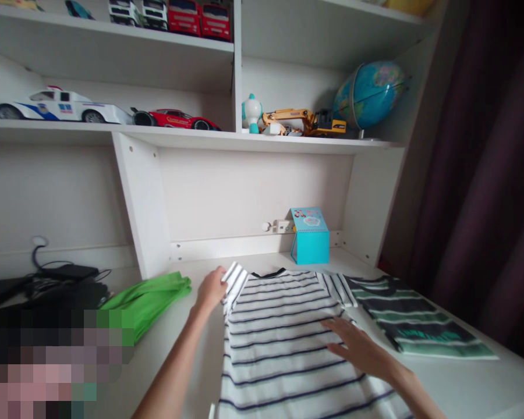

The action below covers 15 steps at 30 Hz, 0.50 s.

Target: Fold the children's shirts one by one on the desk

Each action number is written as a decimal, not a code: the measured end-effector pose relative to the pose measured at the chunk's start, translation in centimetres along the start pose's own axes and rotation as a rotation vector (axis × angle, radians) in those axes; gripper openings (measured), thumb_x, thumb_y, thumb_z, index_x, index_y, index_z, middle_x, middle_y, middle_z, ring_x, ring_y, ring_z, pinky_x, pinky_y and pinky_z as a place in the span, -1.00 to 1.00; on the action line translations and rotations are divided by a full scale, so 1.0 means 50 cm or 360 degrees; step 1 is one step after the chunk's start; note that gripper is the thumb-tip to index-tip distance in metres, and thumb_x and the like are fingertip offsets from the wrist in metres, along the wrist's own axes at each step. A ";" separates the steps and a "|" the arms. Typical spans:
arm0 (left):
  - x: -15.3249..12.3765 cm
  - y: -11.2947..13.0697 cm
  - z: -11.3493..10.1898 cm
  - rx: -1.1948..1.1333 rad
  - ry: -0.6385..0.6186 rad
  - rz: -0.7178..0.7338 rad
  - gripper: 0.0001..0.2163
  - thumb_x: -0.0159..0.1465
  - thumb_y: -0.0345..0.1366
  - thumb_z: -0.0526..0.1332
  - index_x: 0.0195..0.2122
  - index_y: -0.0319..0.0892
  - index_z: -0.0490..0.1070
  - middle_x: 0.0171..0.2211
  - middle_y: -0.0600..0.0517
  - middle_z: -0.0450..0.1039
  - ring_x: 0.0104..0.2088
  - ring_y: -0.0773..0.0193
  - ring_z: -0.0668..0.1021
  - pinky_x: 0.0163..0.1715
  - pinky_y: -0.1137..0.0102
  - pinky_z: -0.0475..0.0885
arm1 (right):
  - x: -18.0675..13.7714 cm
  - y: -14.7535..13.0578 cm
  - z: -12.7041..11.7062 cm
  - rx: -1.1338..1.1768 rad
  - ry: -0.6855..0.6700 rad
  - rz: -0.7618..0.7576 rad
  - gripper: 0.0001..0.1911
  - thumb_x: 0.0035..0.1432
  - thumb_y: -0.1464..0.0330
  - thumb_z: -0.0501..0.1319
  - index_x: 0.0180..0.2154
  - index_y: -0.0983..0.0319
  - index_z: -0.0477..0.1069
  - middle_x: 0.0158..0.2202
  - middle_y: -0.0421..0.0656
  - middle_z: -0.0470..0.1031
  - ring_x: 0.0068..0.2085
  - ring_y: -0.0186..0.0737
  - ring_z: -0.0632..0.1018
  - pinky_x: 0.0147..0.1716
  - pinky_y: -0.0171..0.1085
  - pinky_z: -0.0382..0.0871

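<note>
A white T-shirt with dark stripes (279, 349) lies spread on the white desk (463, 384), collar toward the back. My left hand (210, 289) is closed on the shirt's left sleeve, which is lifted and folded inward. My right hand (358, 348) lies flat on the shirt's right side with the fingers stretched out, pressing the fabric down.
A folded green and black striped garment (414, 323) lies to the right. Green cloth (151, 299) lies to the left, beside black cables and gear (48, 282). A turquoise box (310, 235) stands at the back. Shelves above hold toy cars (61, 106), an excavator (303, 122) and a globe (369, 95).
</note>
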State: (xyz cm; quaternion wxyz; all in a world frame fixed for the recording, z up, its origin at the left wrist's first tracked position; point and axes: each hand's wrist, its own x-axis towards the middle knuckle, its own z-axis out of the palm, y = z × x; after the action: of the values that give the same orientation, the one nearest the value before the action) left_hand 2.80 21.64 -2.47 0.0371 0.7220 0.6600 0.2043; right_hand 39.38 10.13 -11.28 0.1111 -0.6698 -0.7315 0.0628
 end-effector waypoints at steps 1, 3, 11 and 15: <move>0.006 -0.023 -0.019 0.0109 0.0016 -0.0129 -0.71 0.15 -0.48 0.03 -0.10 -0.16 0.29 -0.24 -0.03 0.41 -0.21 0.22 0.46 -0.26 0.42 0.32 | -0.001 -0.006 -0.002 -0.0009 -0.0064 0.0001 -0.45 0.13 0.03 0.00 0.12 0.03 0.20 0.19 -0.09 0.15 0.20 0.01 0.15 0.11 0.01 0.08; 0.012 -0.048 -0.041 0.0275 0.0071 -0.0259 -0.69 0.16 -0.46 0.05 -0.05 -0.22 0.27 -0.15 -0.13 0.37 -0.15 0.12 0.44 -0.23 0.35 0.32 | 0.003 -0.030 -0.006 -0.0016 -0.0153 -0.0013 -0.43 0.16 0.02 -0.06 0.17 0.04 0.11 0.24 -0.05 0.02 0.24 0.04 0.02 0.11 0.10 0.01; -0.019 0.043 0.076 -0.0025 -0.0327 0.0553 -0.58 0.26 -0.19 0.00 0.13 -0.19 0.19 0.17 -0.15 0.13 0.20 0.06 0.13 0.14 0.15 0.04 | 0.095 -0.123 0.022 -0.0165 0.0033 -0.0054 -0.42 0.20 0.00 -0.12 0.21 0.01 -0.01 0.29 -0.05 -0.15 0.26 0.07 -0.18 0.10 0.20 -0.08; -0.019 0.022 0.126 0.0098 -0.0698 0.0345 -0.41 0.21 0.12 -0.10 0.23 0.02 -0.02 0.29 -0.07 -0.24 0.25 -0.18 -0.17 0.03 -0.28 -0.14 | 0.134 -0.108 0.048 -0.0230 0.0046 0.0130 -0.41 0.20 0.01 -0.11 0.22 0.01 -0.05 0.27 -0.02 -0.09 0.25 0.17 -0.09 0.04 0.25 -0.01</move>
State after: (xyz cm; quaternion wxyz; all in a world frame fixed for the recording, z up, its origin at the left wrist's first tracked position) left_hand 5.95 21.94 -8.10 0.1354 0.8164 0.5608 0.0252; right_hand 33.08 16.43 -11.76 0.0703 -0.7061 -0.7046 0.0046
